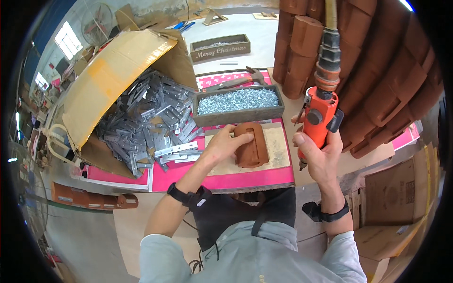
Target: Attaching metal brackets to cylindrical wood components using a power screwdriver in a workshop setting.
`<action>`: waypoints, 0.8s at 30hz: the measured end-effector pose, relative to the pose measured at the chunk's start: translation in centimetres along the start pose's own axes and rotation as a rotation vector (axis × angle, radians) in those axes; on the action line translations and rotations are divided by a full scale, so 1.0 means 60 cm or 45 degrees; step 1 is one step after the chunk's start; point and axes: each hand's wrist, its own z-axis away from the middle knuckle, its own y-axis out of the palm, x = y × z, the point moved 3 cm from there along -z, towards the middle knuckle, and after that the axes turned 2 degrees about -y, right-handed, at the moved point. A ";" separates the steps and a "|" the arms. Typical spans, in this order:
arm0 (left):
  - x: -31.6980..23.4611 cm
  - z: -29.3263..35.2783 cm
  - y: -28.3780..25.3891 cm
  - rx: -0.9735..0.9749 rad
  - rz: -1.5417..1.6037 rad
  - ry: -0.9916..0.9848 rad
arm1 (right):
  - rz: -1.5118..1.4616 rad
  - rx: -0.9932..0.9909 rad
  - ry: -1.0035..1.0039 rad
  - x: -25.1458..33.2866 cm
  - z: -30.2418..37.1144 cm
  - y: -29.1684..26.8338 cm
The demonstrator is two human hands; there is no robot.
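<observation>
My right hand [322, 152] is wrapped tight around an orange pneumatic screwdriver [319, 123], fingers closed on its body, and it holds the tool upright with the bit pointing down. The air hose [330, 16] goes up from the top of the tool. My left hand [222, 144] lies flat, with the fingers pressed down on a small brown wooden piece [251, 145]; it is not pinching it, only holding it down from the left side.

This brown piece rests on a pale board [277, 150], which I take as my landmark. The screwdriver hangs just beside the right edge of the board, not touching it. Directly behind the board stands a grey tray of screws [238, 104], and behind that tray lies a hammer [238, 81]. To the left of the board, loose metal hinges [177, 151] spill out of an open cardboard box [113, 75] onto the pink surface [236, 181]. To the right and behind the board rises a tall stack of brown wooden pieces [377, 66].
</observation>
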 end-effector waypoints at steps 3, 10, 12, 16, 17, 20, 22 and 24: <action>0.003 0.002 0.001 0.027 0.070 0.055 | -0.063 -0.038 0.032 -0.003 -0.002 0.009; 0.018 -0.012 0.006 -0.122 0.000 0.069 | -0.022 -0.031 0.028 -0.012 0.000 0.012; 0.015 -0.014 0.000 -0.115 -0.006 0.050 | -0.091 -0.078 0.043 -0.014 0.003 0.016; 0.002 -0.016 -0.005 -0.143 -0.121 0.100 | -0.098 -0.134 0.127 -0.002 0.008 0.014; 0.005 -0.015 0.003 -0.185 -0.162 0.117 | -0.073 -0.152 0.110 -0.009 0.009 0.011; 0.020 -0.002 0.012 -0.235 -0.137 0.060 | -0.031 -0.153 0.040 -0.017 0.016 0.013; 0.026 -0.017 0.006 -0.237 -0.145 0.067 | -0.069 -0.127 0.103 -0.005 0.015 0.022; 0.022 -0.032 0.001 -0.244 -0.164 0.088 | -0.102 -0.095 0.163 0.001 0.014 0.026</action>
